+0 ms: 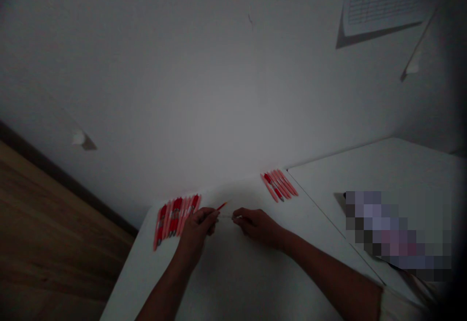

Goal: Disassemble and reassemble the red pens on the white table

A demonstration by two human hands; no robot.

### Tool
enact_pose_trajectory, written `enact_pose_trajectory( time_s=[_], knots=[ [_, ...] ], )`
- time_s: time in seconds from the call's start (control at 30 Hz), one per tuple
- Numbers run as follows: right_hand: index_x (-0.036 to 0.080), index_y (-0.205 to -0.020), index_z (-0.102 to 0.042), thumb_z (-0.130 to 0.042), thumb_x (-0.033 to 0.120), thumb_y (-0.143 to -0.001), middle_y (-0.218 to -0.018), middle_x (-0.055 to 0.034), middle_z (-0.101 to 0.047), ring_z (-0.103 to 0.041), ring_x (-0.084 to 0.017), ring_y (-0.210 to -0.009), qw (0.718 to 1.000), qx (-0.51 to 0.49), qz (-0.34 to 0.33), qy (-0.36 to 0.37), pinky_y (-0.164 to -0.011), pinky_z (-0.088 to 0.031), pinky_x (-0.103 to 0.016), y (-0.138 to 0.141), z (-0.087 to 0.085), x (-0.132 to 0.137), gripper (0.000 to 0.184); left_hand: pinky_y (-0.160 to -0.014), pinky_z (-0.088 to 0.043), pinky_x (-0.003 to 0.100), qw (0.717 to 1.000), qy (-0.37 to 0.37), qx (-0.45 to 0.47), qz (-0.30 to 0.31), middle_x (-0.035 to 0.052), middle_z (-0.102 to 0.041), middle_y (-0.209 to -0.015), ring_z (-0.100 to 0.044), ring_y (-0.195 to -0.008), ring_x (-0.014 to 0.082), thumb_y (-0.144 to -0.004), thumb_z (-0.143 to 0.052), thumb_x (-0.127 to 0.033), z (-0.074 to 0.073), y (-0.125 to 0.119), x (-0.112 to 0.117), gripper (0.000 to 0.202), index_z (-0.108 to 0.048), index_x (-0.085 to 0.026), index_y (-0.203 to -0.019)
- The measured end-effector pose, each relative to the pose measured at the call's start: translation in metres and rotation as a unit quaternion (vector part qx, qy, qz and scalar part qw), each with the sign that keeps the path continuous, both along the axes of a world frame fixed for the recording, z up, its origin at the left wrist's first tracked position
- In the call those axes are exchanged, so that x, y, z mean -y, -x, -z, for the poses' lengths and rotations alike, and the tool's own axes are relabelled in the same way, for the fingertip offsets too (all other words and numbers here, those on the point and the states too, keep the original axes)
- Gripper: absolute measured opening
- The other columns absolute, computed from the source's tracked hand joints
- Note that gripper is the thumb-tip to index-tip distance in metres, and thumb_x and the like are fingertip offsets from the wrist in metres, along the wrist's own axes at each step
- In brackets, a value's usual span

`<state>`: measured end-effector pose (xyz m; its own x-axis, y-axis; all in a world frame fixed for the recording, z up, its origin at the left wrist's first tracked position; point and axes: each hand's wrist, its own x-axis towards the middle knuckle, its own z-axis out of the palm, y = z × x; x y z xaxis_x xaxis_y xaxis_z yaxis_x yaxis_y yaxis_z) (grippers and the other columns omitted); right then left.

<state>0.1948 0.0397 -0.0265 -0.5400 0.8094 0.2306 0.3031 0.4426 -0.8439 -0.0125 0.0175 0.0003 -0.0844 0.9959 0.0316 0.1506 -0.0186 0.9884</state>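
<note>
Left hand (196, 229) pinching a slim red pen (221, 206), right hand (259, 226) in a narrow pinch on a thin pale rod (228, 217), above a white table (233, 282), a row of pink-and-red pens (177, 220) just beside the left hand, a smaller fan of pink-and-red pens (279, 186) farther off at the table's far edge

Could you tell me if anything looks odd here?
A red-tipped pen stands out: it lies apart from the left row of pens and the right row of pens, held between the left hand and right hand.

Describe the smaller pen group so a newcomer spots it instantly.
Find the seam where the white table meets a second white table. Just left of it, on the far edge, lies a small fan of red-and-pink pens. The wider row sits further left, by the left hand.
</note>
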Motion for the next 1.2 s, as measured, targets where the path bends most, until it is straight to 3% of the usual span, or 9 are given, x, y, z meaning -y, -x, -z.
enact_pose_trajectory(
  time_s=[0.53,1.03,1.2],
  knots=[
    [0.020,-0.108,-0.061,-0.043,0.040,-0.095,-0.064,0.0015,-0.058,-0.055,-0.011,-0.060,1.000,0.015,-0.004,-0.015,-0.062,-0.040,-0.021,-0.001,-0.003,0.001,0.030,-0.044,-0.029,0.019,1.000,0.009,0.004,-0.003,-0.0052,-0.048,-0.051,-0.039,-0.045,0.0071,-0.071,-0.069,-0.040,0.001,-0.001,-0.001,0.026,-0.065,-0.015,-0.074],
    [0.020,-0.109,-0.064,-0.042,0.039,-0.095,-0.070,-0.0007,-0.064,-0.057,-0.012,-0.064,0.999,0.036,-0.017,-0.031,-0.068,-0.041,-0.023,-0.001,-0.006,0.001,0.032,-0.056,-0.042,0.025,0.992,-0.026,-0.110,0.051,-0.0021,-0.057,-0.059,-0.052,-0.056,0.0126,-0.074,-0.065,-0.036,-0.018,-0.001,0.004,0.020,-0.067,-0.018,-0.083],
    [0.021,-0.108,-0.065,-0.042,0.038,-0.095,-0.079,-0.0023,-0.068,-0.059,-0.013,-0.068,0.998,0.049,-0.017,-0.048,-0.070,-0.041,-0.023,-0.002,-0.009,0.002,0.032,-0.058,-0.042,0.025,0.988,-0.028,-0.141,0.059,-0.0005,-0.059,-0.060,-0.052,-0.057,0.0136,-0.078,-0.060,-0.043,-0.018,-0.001,0.004,0.027,-0.069,-0.018,-0.083]
  ],
)
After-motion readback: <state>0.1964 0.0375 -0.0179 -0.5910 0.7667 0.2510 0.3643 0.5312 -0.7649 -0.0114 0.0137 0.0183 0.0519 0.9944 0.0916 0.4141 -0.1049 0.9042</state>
